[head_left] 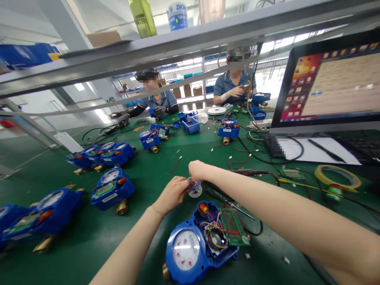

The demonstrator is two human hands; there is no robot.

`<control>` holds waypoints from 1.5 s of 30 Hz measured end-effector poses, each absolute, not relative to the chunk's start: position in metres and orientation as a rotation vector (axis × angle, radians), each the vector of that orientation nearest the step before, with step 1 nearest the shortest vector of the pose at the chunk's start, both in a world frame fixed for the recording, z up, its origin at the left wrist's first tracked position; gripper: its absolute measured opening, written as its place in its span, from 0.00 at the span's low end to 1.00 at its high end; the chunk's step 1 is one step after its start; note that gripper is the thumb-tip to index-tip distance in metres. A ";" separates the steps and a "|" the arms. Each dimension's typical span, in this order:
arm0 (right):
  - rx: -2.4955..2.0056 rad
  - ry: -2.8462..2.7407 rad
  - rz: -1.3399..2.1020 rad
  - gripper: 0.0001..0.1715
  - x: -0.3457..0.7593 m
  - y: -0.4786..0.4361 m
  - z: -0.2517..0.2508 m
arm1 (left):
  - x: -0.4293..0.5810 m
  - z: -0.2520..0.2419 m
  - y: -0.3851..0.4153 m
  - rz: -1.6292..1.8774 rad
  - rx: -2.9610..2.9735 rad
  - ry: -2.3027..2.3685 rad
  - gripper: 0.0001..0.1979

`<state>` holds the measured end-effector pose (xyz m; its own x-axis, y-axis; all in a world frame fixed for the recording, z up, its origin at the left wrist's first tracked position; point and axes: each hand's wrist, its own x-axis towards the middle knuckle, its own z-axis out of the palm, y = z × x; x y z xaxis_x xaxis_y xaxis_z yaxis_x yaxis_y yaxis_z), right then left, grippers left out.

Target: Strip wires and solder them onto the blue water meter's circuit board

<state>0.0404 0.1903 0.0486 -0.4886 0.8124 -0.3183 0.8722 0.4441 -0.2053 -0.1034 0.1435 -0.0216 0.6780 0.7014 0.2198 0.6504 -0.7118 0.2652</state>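
Observation:
My left hand (175, 192) is closed, its fingertips pinched at a small clear-and-blue, spool-like thing (195, 190) with a pale round base on the green table. Right above that thing, my right hand (196, 170) is curled closed; its fingertips are turned away, and whatever they hold is hidden. Nearer to me lies an opened blue water meter (185, 249) with a white dial, coloured wires and an orange-topped battery. A green circuit board (233, 225) with a display rests at its right edge, joined by wires. Beneath my right forearm is a slim pointed tool (242, 211), partly covered.
Several blue water meters (113, 190) stand on the left. A monitor (329, 83), paper with a pen (326, 150) and a tape roll (337, 178) are on the right. Two co-workers (234, 85) sit opposite. A shelf beam (178, 35) crosses above; cables and loose wires lie about.

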 end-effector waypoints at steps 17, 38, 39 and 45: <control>2.088 3.417 -0.792 0.08 0.163 0.065 0.090 | -0.098 -0.013 0.154 0.180 3.158 0.980 0.05; 2.533 2.130 -2.921 0.24 0.145 0.133 -0.038 | -0.077 0.056 0.081 0.747 2.632 1.332 0.11; 2.610 2.180 -2.846 0.24 0.145 0.136 -0.040 | -0.071 0.062 0.067 0.784 2.571 1.300 0.10; 3.130 2.537 -2.222 0.18 0.172 0.117 -0.023 | -0.046 0.071 0.011 0.901 2.317 1.223 0.04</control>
<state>0.1719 0.1169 -0.0235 0.4030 0.8967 0.1829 -0.0631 0.2266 -0.9719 -0.0458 0.0114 0.0714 0.4194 0.8311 0.3652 0.5953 -0.5555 0.5805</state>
